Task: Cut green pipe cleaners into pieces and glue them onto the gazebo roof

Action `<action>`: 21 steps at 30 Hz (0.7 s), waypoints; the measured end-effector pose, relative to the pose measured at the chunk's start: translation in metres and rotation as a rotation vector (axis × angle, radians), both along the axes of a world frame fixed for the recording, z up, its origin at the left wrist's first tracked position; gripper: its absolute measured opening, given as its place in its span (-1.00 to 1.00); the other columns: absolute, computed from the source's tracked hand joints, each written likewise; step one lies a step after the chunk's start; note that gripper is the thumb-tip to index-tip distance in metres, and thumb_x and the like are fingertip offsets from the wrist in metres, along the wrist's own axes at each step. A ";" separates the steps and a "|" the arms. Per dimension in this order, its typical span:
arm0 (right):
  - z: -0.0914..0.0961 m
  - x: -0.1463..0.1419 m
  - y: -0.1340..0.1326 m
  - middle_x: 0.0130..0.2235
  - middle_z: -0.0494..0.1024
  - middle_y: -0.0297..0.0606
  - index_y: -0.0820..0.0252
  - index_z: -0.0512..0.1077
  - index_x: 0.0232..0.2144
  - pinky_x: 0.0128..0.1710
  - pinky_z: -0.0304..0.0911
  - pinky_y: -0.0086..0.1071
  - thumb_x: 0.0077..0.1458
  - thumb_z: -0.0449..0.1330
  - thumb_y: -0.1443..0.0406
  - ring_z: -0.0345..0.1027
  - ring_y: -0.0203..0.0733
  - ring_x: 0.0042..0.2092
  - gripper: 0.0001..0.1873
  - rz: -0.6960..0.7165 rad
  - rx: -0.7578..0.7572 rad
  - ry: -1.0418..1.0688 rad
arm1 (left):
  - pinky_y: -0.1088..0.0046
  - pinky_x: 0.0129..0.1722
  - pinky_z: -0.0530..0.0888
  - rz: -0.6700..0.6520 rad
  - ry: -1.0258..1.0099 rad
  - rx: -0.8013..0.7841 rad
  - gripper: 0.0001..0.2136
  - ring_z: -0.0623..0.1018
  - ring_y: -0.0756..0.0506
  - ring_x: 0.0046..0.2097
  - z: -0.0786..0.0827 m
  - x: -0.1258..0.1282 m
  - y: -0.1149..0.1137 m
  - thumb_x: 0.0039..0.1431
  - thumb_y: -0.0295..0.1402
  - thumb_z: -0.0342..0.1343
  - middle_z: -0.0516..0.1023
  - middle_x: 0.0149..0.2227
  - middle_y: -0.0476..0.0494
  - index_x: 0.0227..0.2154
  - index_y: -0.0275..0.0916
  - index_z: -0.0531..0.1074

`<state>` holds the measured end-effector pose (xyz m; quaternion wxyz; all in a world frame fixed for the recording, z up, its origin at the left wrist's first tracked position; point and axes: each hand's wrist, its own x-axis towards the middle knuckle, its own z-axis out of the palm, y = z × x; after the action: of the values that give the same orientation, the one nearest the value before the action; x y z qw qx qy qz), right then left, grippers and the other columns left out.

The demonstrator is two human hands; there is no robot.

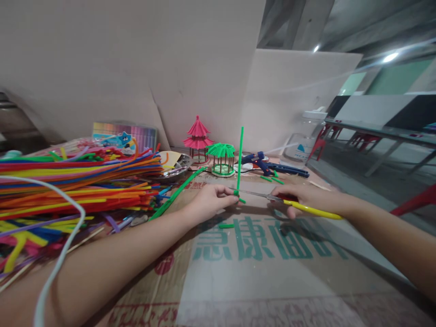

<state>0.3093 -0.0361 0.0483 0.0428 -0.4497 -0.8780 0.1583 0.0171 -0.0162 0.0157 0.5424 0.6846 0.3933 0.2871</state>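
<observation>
My left hand point(218, 200) pinches the lower end of a green pipe cleaner point(240, 154), which stands upright from the fingertips. In my right hand point(299, 196) is a pair of scissors with yellow handles point(311, 209); its metal blades reach left to the pipe cleaner just above my left fingertips. Whether the blades are parted I cannot make out. A short cut green piece point(226, 225) lies on the table below my left hand. Behind the hands stand a small green-roofed pavilion point(223, 160) and a taller pink pagoda point(198, 141).
Bundles of colourful pipe cleaners point(78, 181) fill the left side, crossed by a white cable point(73, 200). A marker set point(124, 135) and a metal bowl point(180, 165) stand behind. Glue guns point(260, 161) lie at the back, near a clear plastic jug point(303, 138).
</observation>
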 end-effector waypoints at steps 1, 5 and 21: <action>0.001 0.000 0.000 -0.22 0.50 -0.25 0.08 0.43 -0.16 -0.24 0.20 -0.30 0.00 0.20 0.05 0.34 -0.04 -0.21 -0.62 0.012 -0.034 -0.009 | 0.60 -0.53 0.30 -0.007 -0.001 0.002 -0.83 0.50 0.03 -0.45 -0.001 0.000 0.000 0.10 -0.29 0.18 0.63 -0.37 -0.14 -0.40 -0.32 0.49; 0.003 -0.002 0.000 -0.26 0.47 -0.27 0.10 0.42 -0.19 -0.30 0.15 -0.35 0.05 0.16 0.05 0.30 -0.09 -0.24 -0.67 0.014 -0.097 -0.018 | 0.60 -0.54 0.30 -0.013 0.012 0.006 -0.83 0.51 0.03 -0.44 -0.001 0.000 0.000 0.11 -0.30 0.17 0.63 -0.37 -0.17 -0.39 -0.33 0.50; -0.001 0.002 0.002 -0.27 0.46 -0.30 0.12 0.41 -0.23 -0.33 0.14 -0.40 0.04 0.18 0.01 0.29 -0.12 -0.26 -0.64 0.041 -0.131 0.002 | 0.60 -0.56 0.29 -0.007 0.029 0.019 -0.82 0.50 0.04 -0.47 -0.001 0.000 0.001 0.12 -0.29 0.16 0.63 -0.39 -0.18 -0.39 -0.34 0.51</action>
<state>0.3109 -0.0336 0.0475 0.0110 -0.4331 -0.8748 0.2166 0.0168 -0.0156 0.0147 0.5309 0.6954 0.3960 0.2789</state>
